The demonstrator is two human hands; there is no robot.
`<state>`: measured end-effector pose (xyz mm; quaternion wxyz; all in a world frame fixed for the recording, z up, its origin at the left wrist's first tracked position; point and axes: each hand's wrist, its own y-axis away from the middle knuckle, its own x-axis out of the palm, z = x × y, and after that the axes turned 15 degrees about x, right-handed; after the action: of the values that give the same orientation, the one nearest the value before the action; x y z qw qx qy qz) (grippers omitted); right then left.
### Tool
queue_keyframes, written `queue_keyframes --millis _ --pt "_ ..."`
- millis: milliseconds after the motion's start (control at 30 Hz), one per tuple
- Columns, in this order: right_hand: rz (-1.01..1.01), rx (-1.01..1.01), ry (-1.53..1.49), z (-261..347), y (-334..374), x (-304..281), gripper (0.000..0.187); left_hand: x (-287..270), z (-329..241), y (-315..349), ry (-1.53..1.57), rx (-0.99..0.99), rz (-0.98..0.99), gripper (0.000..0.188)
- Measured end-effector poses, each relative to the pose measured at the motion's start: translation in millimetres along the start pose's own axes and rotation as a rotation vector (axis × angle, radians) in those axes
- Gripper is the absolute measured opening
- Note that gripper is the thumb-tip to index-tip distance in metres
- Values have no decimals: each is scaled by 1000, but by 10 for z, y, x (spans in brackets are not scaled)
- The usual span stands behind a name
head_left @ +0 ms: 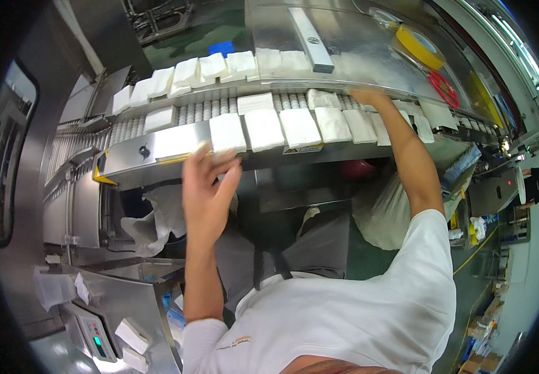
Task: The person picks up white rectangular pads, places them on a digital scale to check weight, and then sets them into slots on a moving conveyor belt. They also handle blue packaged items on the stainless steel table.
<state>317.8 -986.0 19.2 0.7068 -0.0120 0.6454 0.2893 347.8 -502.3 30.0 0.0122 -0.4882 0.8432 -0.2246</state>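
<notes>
My left hand (208,187) is raised at the front edge of the conveyor, fingers loosely bent and apart, with nothing visible in it. It is nearest to a white folded pad, tissue-like (228,132), on the conveyor's front ledge. Several similar pads, such as this white pad (299,128), stand in a row to its right. My right arm reaches forward across the conveyor. My right hand (368,97) is by the rollers at the far side, next to a white pad (323,98); its fingers are too small and blurred to make out.
Another row of white pads (212,67) lines the conveyor's far side. Beyond it, a steel table (357,37) bears a metal bar (312,42), a yellow tape roll (419,47) and red-handled scissors (443,88). A digital scale (95,333) stands at lower left; a pale sack (385,209) hangs below the conveyor.
</notes>
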Motion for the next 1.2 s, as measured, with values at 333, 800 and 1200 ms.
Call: queue_keyframes --millis 333,800,1200 --pt "-226 -673 69 1052 709 574 49 -412 177 1161 43 -191 -73 49" --pt "431 -242 -358 1631 89 978 48 -467 159 1084 24 -208 -67 51" --pt "875 -840 -787 1657 2181 786 30 -343 177 -197 254 -38 -342 57"
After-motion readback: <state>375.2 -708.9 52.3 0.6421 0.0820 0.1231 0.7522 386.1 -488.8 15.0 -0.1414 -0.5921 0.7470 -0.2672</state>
